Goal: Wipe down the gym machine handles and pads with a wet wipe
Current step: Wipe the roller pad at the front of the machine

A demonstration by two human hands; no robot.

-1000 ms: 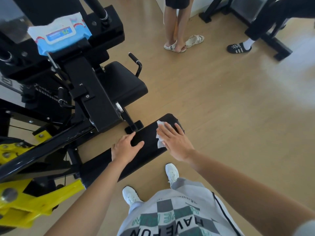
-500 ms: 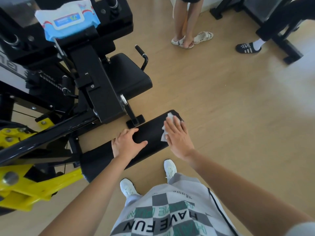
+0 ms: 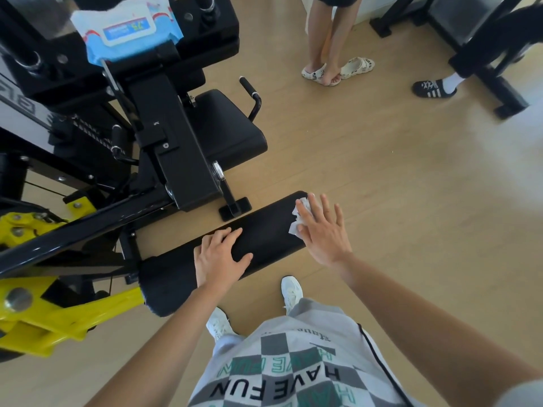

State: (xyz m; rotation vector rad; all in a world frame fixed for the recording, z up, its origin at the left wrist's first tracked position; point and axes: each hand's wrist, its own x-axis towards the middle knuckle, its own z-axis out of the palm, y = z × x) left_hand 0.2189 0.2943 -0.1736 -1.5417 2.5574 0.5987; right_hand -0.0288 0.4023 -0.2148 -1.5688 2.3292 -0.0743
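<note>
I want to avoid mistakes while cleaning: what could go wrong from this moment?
The wet wipe lies under the flat right hand at the very end of the pad, not gripped; it may slide off onto the floor. The left hand covers part of the pad, so that patch could be missed.

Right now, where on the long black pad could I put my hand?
The pad is bare between the left hand and the wet wipe, and at its end beyond the left hand. The far end is crowded: the right hand presses the wipe there.
</note>
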